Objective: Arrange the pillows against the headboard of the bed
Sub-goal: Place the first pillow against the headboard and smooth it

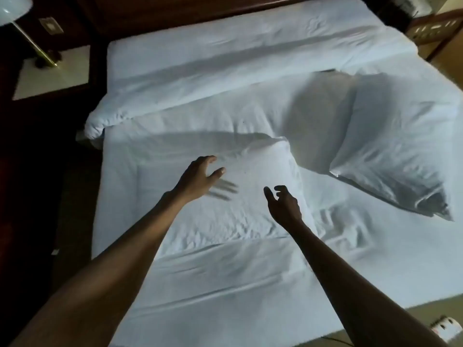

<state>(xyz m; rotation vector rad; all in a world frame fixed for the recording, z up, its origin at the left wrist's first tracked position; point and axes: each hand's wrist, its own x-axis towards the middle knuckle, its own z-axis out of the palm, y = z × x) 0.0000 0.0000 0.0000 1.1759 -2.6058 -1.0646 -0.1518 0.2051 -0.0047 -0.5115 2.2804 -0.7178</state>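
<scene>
1. Both of your forearms enter from the bottom edge and reach forward over the bed (225, 284). Your left hand (200, 175) is spread wide, fingers splayed, holding nothing. Your right hand (284, 205) is half curled, thumb and fingers apart, also holding nothing.
2. Locate the near pillow (225, 201). It lies flat on the white sheet directly under and ahead of both hands, long axis running left to right across the bed. Your left hand hovers over its left half; your right hand sits near its right end. Whether either hand touches the fabric cannot be told.
3. Locate the far pillow (390, 151). It lies to your right, well apart from both hands, long axis slanting from upper left to lower right. Your right hand is the nearer one.
4. Note the headboard (175, 13): dark wood along the top edge, beyond a folded duvet (200, 78). Both pillows lie well short of it.
5. Expect poor visibility. Lighting is dim, white-on-white edges blur, and the near pillow's left boundary is hard to make out. A lamp (15, 11) is cut off at upper left.
</scene>
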